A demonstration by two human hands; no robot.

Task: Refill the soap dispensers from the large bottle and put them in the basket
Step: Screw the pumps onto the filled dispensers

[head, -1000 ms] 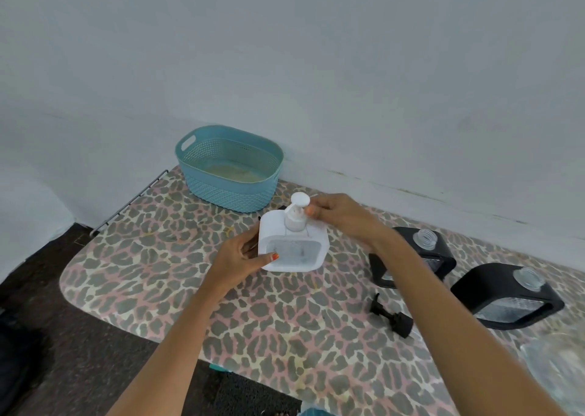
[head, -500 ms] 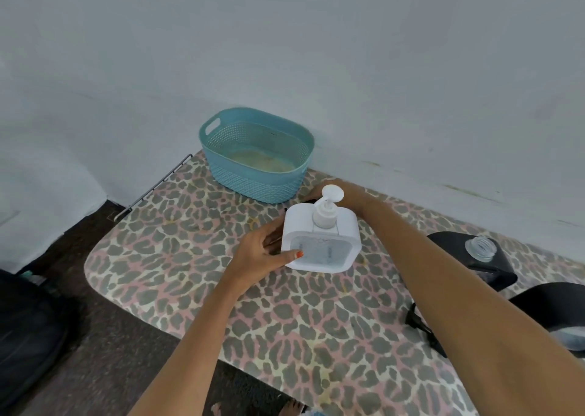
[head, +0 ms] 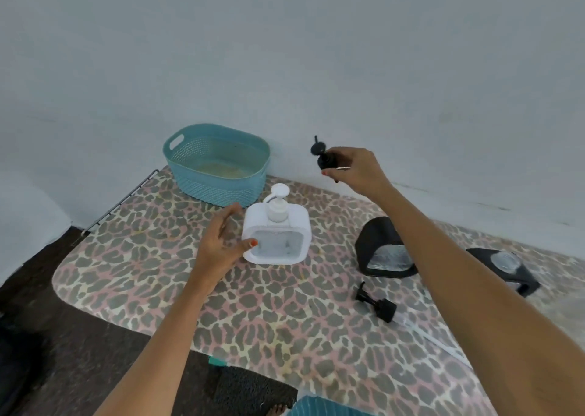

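Observation:
A white soap dispenser [head: 276,232] with its pump on stands on the leopard-print table [head: 158,257]. My left hand [head: 221,241] is beside its left side, fingers relaxed, thumb touching its lower corner. My right hand [head: 354,170] is raised above the table and pinches a black pump head [head: 323,156]. Two black dispensers [head: 384,251] [head: 503,268] stand without pumps to the right. A second black pump [head: 376,303] lies on the table. The teal basket [head: 190,165] stands at the back against the wall.
A grey wall rises right behind the table. The table's rounded front-left edge drops to a dark floor. A metal rack edge [head: 120,200] runs along the table's left end. A clear tube [head: 437,339] lies at the right front.
My right hand left the white dispenser's pump, reached behind it and lifted a black pump head. My left hand loosened its hold on the white dispenser. The camera shifted left.

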